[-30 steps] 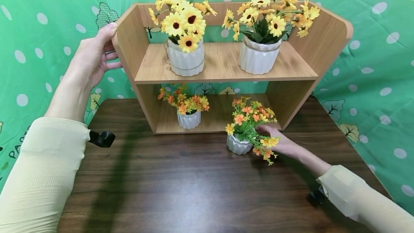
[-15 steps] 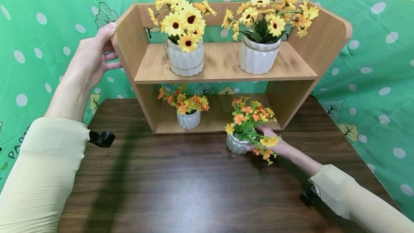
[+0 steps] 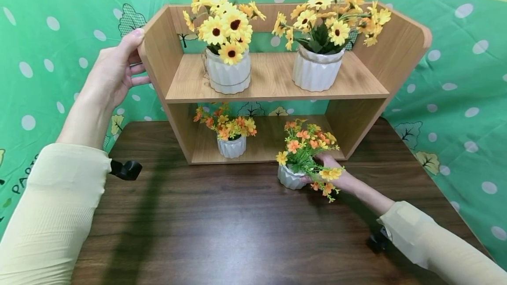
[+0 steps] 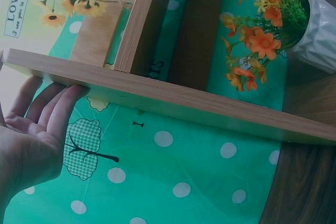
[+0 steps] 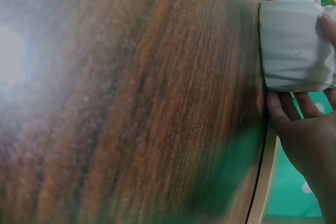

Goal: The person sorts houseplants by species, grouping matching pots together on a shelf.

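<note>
My right hand (image 3: 329, 162) grips a white fluted flowerpot (image 3: 291, 177) with orange and yellow flowers (image 3: 303, 144), at the front of the shelf's lower level. Its thumb lies on the near side of the pot; foliage hides part of the hand. In the right wrist view, the fingers (image 5: 290, 106) are on the opposite side of the pot (image 5: 294, 45) from the thumb. With its fingertips against the outer face of the left side panel (image 4: 173, 95), my left hand (image 3: 115, 67) touches the wooden shelf (image 3: 273, 99); its thumb is at the panel's front edge.
Two white pots (image 3: 229, 74) with yellow daisies stand on the upper level. A smaller pot (image 3: 231, 147) with orange flowers stands at lower left. The shelf rests on a dark wooden table (image 3: 222, 232); a green dotted cloth (image 3: 447, 82) hangs behind.
The right forearm has shifted slightly left, and the right thumb has come onto the near side of the pot. The left hand and the other pots stay where they were.
</note>
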`<state>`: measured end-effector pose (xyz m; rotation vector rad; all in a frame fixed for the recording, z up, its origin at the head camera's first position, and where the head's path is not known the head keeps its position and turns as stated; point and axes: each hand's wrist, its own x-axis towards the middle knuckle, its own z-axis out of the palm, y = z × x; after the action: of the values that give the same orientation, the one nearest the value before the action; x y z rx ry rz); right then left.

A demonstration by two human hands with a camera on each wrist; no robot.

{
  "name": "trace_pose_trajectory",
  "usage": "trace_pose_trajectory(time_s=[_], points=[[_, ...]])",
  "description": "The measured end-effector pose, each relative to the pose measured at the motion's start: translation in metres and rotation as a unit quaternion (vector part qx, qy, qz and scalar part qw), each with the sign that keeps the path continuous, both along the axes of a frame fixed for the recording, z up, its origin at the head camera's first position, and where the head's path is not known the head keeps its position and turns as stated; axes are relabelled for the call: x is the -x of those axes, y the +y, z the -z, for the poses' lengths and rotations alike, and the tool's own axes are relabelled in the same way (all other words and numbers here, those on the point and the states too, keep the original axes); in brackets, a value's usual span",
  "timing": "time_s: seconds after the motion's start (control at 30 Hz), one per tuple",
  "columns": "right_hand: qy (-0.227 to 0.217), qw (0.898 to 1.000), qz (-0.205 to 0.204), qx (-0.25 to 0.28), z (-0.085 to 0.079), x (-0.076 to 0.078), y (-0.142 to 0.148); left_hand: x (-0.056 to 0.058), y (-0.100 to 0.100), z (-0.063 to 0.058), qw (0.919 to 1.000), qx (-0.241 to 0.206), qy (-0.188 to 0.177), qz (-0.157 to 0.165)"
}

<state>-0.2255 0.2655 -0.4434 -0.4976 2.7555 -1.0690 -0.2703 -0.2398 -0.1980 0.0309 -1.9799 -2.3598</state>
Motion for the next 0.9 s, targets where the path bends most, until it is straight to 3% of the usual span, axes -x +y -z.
trace_pose_trajectory(time_s=[0.17, 0.37, 0.9], points=[[0.028, 1.000, 0.001, 0.005, 0.003, 0.002, 0.000, 0.000, -0.001, 0.000, 1.0000, -0.001, -0.001, 0.000], [0.023, 1.000, -0.001, 0.005, 0.004, 0.004, 0.002, 0.000, -0.001, 0.000, 1.0000, 0.004, -0.001, -0.002], [0.078, 0.997, 0.013, 0.008, -0.009, 0.005, 0.009, -0.001, -0.001, 0.000, 0.9999, 0.010, -0.005, -0.005]])
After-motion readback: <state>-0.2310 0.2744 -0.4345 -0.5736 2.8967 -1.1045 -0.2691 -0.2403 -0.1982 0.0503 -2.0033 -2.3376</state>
